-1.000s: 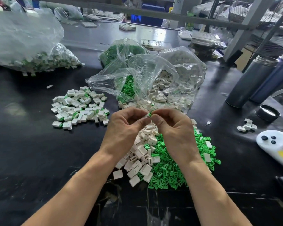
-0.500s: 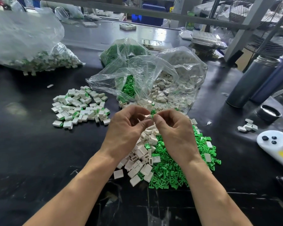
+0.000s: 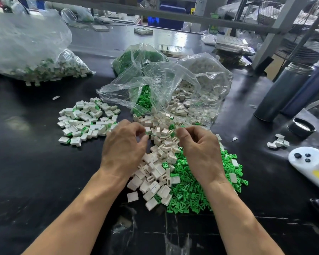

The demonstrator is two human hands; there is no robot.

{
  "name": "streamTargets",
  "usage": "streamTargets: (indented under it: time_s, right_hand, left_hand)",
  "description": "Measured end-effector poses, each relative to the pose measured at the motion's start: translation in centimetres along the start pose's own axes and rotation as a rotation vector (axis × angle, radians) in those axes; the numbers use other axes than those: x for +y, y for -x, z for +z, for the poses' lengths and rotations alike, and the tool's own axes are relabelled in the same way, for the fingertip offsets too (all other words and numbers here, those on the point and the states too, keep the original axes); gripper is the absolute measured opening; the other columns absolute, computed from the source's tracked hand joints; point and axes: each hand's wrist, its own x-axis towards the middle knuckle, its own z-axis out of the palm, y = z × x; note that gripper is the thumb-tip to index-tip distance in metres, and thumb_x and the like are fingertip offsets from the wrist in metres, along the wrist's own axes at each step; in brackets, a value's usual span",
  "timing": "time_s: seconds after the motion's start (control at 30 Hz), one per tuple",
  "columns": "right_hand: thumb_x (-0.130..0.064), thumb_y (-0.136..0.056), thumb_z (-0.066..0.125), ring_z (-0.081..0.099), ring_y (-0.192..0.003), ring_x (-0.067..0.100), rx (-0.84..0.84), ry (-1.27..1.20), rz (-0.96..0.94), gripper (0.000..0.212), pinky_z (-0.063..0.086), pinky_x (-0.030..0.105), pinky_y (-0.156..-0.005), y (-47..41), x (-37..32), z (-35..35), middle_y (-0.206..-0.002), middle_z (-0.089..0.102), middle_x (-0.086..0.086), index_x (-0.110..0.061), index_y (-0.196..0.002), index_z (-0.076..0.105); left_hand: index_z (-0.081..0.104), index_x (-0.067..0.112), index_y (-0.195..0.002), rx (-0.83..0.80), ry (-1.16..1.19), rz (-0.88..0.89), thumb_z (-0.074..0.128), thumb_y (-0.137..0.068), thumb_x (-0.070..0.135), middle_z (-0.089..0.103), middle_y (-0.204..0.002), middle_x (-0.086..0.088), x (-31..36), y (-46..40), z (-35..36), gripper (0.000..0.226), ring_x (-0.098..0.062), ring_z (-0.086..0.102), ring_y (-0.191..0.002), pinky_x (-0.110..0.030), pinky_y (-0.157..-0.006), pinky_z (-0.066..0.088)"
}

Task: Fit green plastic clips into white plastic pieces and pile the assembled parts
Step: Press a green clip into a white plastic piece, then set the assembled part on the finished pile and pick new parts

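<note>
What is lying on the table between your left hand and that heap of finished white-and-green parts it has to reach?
Nothing visible. The left hand holds a part in its fingertips, and the pile of assembled parts begins right beside it, to its left. Only bare black table lies nearby; the clear bag sits farther back.

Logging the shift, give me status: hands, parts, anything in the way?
Left hand pinches a white piece with green clip. Right hand curled, contents unclear. Assembled pile to the left. Nothing between.
</note>
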Motion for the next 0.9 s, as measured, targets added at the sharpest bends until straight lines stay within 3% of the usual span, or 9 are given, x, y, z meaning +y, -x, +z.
streamTargets:
  time_s: [0.1, 0.2, 0.3, 0.4, 0.5, 0.57, 0.63, 0.77, 0.9]
  right_hand:
    - [-0.049, -0.103, 0.058, 0.048, -0.056, 0.013, -0.013, 0.019, 0.000, 0.045, 0.042, 0.032, -0.055, 0.0, -0.1, 0.0, -0.064, 0.056, -0.005, -0.016, -0.074, 0.061]
    - [-0.057, -0.102, 0.054, 0.042, -0.051, 0.015, 0.002, 0.024, -0.007, 0.058, 0.037, 0.033, -0.052, 0.1, -0.2, -0.2, -0.056, 0.050, -0.002, -0.012, -0.066, 0.054]
    - [-0.064, -0.097, 0.055, 0.041, -0.044, 0.016, 0.002, -0.015, -0.001, 0.076, 0.043, 0.040, -0.047, 0.3, -0.5, -0.4, -0.049, 0.049, 0.004, 0.002, -0.060, 0.051]
    - [-0.067, -0.096, 0.055, 0.036, -0.043, 0.019, 0.009, -0.028, 0.001, 0.085, 0.054, 0.055, -0.064, 0.5, -0.9, -0.7, -0.048, 0.046, 0.017, 0.010, -0.059, 0.047]
    - [-0.068, -0.096, 0.055, 0.034, -0.046, 0.021, 0.053, -0.016, 0.017, 0.088, 0.051, 0.054, -0.055, 0.5, -1.0, -0.8, -0.050, 0.043, 0.020, 0.013, -0.062, 0.046]
    - [-0.063, -0.098, 0.058, 0.037, -0.047, 0.020, 0.073, 0.030, 0.032, 0.080, 0.047, 0.049, -0.053, 0.2, -0.8, -1.1, -0.051, 0.045, 0.015, 0.009, -0.064, 0.051]
    - [-0.054, -0.099, 0.063, 0.045, -0.051, 0.015, 0.075, 0.140, 0.047, 0.059, 0.042, 0.040, -0.053, -0.3, -0.3, -1.5, -0.054, 0.053, -0.003, -0.006, -0.065, 0.061]
    - [-0.048, -0.097, 0.069, 0.060, -0.072, 0.008, 0.013, 0.363, 0.084, 0.027, 0.047, 0.031, -0.068, -0.8, 0.1, -2.1, -0.075, 0.064, -0.015, -0.026, -0.082, 0.070]
    - [-0.046, -0.093, 0.073, 0.045, -0.069, -0.010, -0.007, 0.524, 0.113, 0.014, 0.039, 0.026, -0.076, -1.0, 0.2, -2.9, -0.075, 0.053, -0.029, -0.036, -0.084, 0.072]
  left_hand:
    - [0.072, 0.020, -0.108, 0.036, -0.118, -0.056, 0.072, -0.094, 0.031, 0.066, -0.103, 0.003, -0.8, -0.5, -0.5, 0.018, -0.017, 0.063, -0.095, -0.043, -0.096, 0.054]
    - [0.072, 0.022, -0.113, 0.058, -0.221, -0.093, 0.071, -0.095, 0.031, 0.070, -0.106, 0.000, -1.3, -0.9, -0.7, 0.020, -0.022, 0.065, -0.100, -0.043, -0.098, 0.050]
    - [0.073, 0.024, -0.111, 0.075, -0.309, -0.124, 0.070, -0.094, 0.032, 0.072, -0.107, -0.001, -1.6, -1.3, -0.8, 0.019, -0.025, 0.065, -0.103, -0.042, -0.097, 0.044]
    - [0.074, 0.025, -0.110, 0.085, -0.373, -0.163, 0.070, -0.093, 0.031, 0.071, -0.108, -0.004, -2.2, -1.8, -1.1, 0.018, -0.029, 0.064, -0.105, -0.043, -0.095, 0.043]
    - [0.074, 0.026, -0.111, 0.097, -0.371, -0.188, 0.070, -0.093, 0.029, 0.070, -0.109, -0.007, -2.5, -1.9, -1.3, 0.019, -0.031, 0.062, -0.107, -0.045, -0.096, 0.042]
    - [0.074, 0.026, -0.112, 0.106, -0.366, -0.188, 0.072, -0.092, 0.028, 0.068, -0.109, -0.008, -2.5, -1.9, -1.3, 0.020, -0.032, 0.061, -0.107, -0.046, -0.097, 0.042]
    - [0.074, 0.024, -0.113, 0.109, -0.375, -0.181, 0.074, -0.092, 0.028, 0.066, -0.109, -0.009, -2.5, -1.9, -1.2, 0.022, -0.032, 0.060, -0.108, -0.046, -0.097, 0.042]
    - [0.075, 0.023, -0.112, 0.116, -0.305, -0.112, 0.077, -0.091, 0.030, 0.067, -0.109, -0.006, -1.8, -1.6, -1.5, 0.022, -0.029, 0.061, -0.107, -0.046, -0.099, 0.043]
    - [0.073, 0.033, -0.091, -0.152, -0.048, -0.161, 0.074, -0.091, 0.043, 0.071, -0.089, 0.016, -0.7, -1.0, -1.7, 0.010, -0.007, 0.065, -0.087, -0.041, -0.095, 0.053]
